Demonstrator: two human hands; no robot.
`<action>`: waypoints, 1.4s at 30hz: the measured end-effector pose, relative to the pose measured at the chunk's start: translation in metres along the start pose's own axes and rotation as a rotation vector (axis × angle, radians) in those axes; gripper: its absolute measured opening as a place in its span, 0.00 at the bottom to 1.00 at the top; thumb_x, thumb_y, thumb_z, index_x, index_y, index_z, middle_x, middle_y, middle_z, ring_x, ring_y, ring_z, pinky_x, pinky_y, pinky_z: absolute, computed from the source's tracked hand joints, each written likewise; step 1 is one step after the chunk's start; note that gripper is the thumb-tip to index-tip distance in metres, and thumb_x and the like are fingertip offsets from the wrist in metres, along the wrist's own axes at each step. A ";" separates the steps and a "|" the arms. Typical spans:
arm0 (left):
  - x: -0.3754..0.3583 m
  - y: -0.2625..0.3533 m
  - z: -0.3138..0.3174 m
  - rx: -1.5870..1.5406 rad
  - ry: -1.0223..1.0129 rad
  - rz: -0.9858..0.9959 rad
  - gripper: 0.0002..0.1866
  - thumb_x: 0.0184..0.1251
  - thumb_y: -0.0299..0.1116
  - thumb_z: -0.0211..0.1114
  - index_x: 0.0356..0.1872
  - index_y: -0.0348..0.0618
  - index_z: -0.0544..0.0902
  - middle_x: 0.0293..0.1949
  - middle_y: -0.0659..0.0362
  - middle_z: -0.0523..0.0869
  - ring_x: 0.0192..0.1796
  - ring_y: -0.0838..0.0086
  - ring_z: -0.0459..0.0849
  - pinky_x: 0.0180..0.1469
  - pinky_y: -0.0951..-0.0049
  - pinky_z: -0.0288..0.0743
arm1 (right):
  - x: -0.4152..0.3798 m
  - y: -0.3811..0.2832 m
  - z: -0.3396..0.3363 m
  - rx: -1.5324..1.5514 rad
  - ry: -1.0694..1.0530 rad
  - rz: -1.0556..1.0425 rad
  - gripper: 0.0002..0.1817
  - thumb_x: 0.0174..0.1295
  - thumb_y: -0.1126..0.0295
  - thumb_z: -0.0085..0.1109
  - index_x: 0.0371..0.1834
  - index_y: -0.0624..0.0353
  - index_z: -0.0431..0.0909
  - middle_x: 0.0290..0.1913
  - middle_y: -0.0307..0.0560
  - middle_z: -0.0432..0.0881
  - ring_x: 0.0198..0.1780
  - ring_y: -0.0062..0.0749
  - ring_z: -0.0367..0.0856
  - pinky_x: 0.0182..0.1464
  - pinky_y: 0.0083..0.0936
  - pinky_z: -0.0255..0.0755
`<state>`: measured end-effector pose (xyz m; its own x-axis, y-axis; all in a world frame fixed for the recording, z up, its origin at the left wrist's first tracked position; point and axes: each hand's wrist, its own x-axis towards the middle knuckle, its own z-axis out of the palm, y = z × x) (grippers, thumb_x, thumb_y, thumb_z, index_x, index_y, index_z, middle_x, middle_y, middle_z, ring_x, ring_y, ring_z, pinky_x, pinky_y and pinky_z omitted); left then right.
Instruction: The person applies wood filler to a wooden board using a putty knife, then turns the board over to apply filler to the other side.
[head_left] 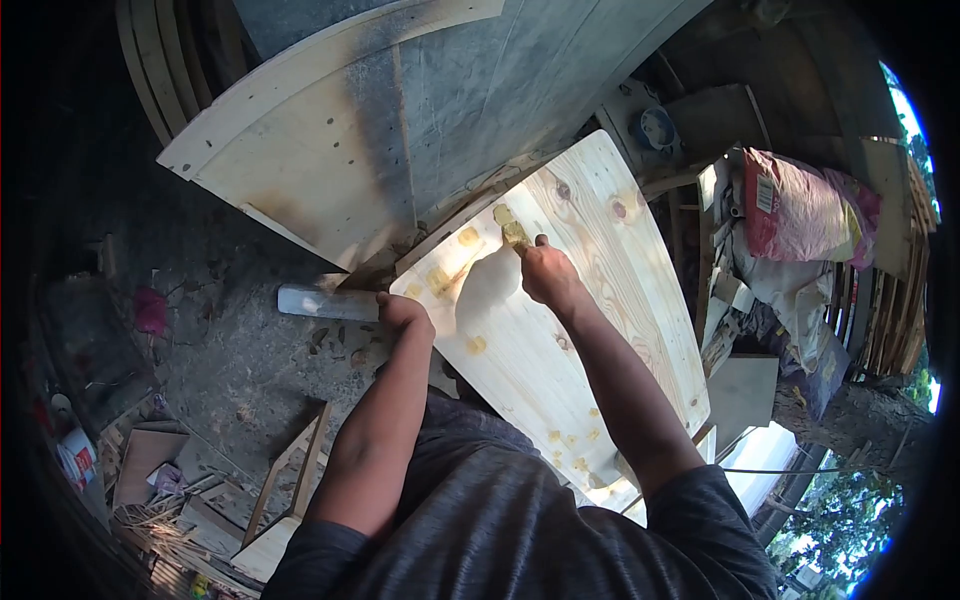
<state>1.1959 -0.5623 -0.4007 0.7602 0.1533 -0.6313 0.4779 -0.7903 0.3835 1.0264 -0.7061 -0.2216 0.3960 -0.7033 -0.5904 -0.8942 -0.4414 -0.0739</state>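
Observation:
A pale pine panel (pixel 625 290) with knots and rounded corners lies in front of me. Yellowish filler patches (pixel 438 280) dot its surface at the left and near end. My right hand (pixel 548 272) is closed round a putty knife (pixel 515 236), whose yellow-smeared blade meets the panel beside one such patch. A whitish patch (pixel 487 290) shows on the wood just left of this hand. At the panel's left edge, my left hand (pixel 405 314) is closed on the end of a long flat light-grey strip (pixel 325 303), which points left over the floor.
A large curved wooden piece (pixel 300 130) with dark stains stands beyond the panel. On the right are a red-pink sack (pixel 800 205) and stacked wood strips (pixel 895 290). Wooden offcuts (pixel 150 465) and a pink scrap (pixel 151 311) lie on the rough floor (pixel 240 370) at left.

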 end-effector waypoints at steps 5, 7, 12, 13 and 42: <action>0.003 -0.007 0.002 -0.099 -0.001 -0.091 0.33 0.86 0.49 0.41 0.45 0.25 0.84 0.45 0.34 0.89 0.50 0.46 0.90 0.53 0.54 0.86 | 0.010 -0.009 -0.038 0.056 0.107 -0.045 0.15 0.62 0.78 0.51 0.45 0.64 0.87 0.56 0.70 0.80 0.49 0.61 0.88 0.51 0.47 0.83; 0.006 -0.010 0.007 0.004 0.013 0.003 0.33 0.86 0.50 0.41 0.44 0.25 0.84 0.45 0.34 0.89 0.50 0.46 0.91 0.54 0.54 0.86 | 0.015 -0.009 -0.029 -0.014 0.039 -0.082 0.14 0.62 0.78 0.52 0.45 0.63 0.88 0.55 0.67 0.81 0.50 0.59 0.87 0.52 0.46 0.83; 0.006 -0.013 0.007 -0.039 0.046 -0.085 0.35 0.85 0.53 0.42 0.43 0.25 0.86 0.45 0.35 0.89 0.51 0.46 0.90 0.56 0.54 0.85 | 0.014 -0.012 -0.062 -0.073 -0.003 -0.040 0.16 0.62 0.76 0.54 0.49 0.59 0.87 0.55 0.65 0.81 0.50 0.56 0.88 0.53 0.45 0.83; -0.002 -0.009 0.000 -0.012 0.029 -0.054 0.36 0.85 0.53 0.42 0.44 0.25 0.86 0.46 0.34 0.89 0.52 0.45 0.90 0.57 0.54 0.85 | 0.016 -0.004 -0.049 -0.030 0.061 -0.070 0.15 0.61 0.77 0.54 0.48 0.60 0.87 0.54 0.65 0.81 0.49 0.56 0.88 0.52 0.45 0.83; 0.005 -0.007 -0.002 -0.231 -0.031 -0.167 0.37 0.84 0.55 0.45 0.51 0.21 0.83 0.51 0.34 0.88 0.54 0.45 0.89 0.55 0.55 0.87 | 0.032 0.017 -0.027 0.026 0.140 -0.130 0.15 0.63 0.76 0.52 0.48 0.61 0.87 0.53 0.66 0.81 0.47 0.59 0.87 0.52 0.48 0.82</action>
<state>1.1975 -0.5548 -0.4051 0.6503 0.2489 -0.7178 0.6857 -0.5990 0.4135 1.0292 -0.7508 -0.2203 0.5318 -0.7131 -0.4568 -0.8382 -0.5203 -0.1635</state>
